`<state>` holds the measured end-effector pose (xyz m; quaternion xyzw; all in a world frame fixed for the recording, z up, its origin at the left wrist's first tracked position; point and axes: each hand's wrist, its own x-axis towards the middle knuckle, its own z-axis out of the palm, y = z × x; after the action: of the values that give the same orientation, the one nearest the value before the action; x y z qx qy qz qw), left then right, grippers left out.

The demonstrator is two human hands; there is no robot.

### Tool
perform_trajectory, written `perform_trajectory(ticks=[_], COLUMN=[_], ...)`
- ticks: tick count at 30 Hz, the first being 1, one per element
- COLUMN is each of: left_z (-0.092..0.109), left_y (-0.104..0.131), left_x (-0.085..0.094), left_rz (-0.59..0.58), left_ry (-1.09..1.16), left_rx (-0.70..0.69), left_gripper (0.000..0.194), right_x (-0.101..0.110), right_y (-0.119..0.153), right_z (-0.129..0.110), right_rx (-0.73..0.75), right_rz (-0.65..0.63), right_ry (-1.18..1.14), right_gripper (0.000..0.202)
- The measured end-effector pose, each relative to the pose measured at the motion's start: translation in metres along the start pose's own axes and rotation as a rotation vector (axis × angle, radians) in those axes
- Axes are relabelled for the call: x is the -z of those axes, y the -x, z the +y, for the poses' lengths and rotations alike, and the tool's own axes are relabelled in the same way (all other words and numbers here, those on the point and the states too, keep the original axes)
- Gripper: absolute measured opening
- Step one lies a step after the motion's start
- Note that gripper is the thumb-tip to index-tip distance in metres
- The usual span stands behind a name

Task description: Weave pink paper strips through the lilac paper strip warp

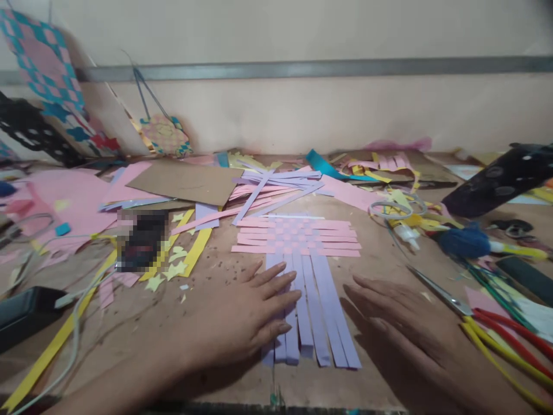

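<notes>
A half-woven paper mat (298,236) lies flat on the brown table (216,271): pink strips run across, lilac strips (317,305) hang loose toward me. My left hand (246,314) lies flat, fingers spread, its fingertips pressing the left lilac strips. My right hand (397,314) rests palm down on the table just right of the strips, fingers apart, holding nothing.
Loose pink and lilac strips (272,187) and brown cardboard (185,181) pile up behind the mat. Scissors with red and yellow handles (470,314) lie at right, a second pair (397,210) farther back, plus blue yarn (462,242). Yellow strips (190,253), a cable and a dark object sit at left.
</notes>
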<state>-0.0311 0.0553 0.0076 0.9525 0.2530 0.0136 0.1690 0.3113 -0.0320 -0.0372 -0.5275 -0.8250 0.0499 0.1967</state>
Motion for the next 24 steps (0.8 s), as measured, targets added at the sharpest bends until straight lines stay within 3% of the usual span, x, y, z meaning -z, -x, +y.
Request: perform_trajectory(ticks=[7,15,20,24], left_z=[0.029,0.043,0.038,0.030], left_y=[0.024,0.035,0.041,0.046], left_x=[-0.017,-0.036,-0.053,-0.073], left_rz=[-0.129,-0.200,-0.113,-0.002], left_ry=[0.036,0.093,0.114,0.071], left_rx=[0.027,0.083,0.058,0.000], left_gripper=[0.062,0.077,0.076,0.074], right_x=[-0.008,-0.022,-0.022,-0.043], right_y=[-0.002,0.006,0.006,0.010], right_z=[-0.041,-0.047,-0.045,-0.029], right_rx=[0.246,0.280,0.220,0.245], right_rz=[-0.068,-0.137,-0.240,-0.289], right_ry=[-0.059,-0.050,-0.105,-0.083], right_gripper=[0.049,0.054,0.068,0.068])
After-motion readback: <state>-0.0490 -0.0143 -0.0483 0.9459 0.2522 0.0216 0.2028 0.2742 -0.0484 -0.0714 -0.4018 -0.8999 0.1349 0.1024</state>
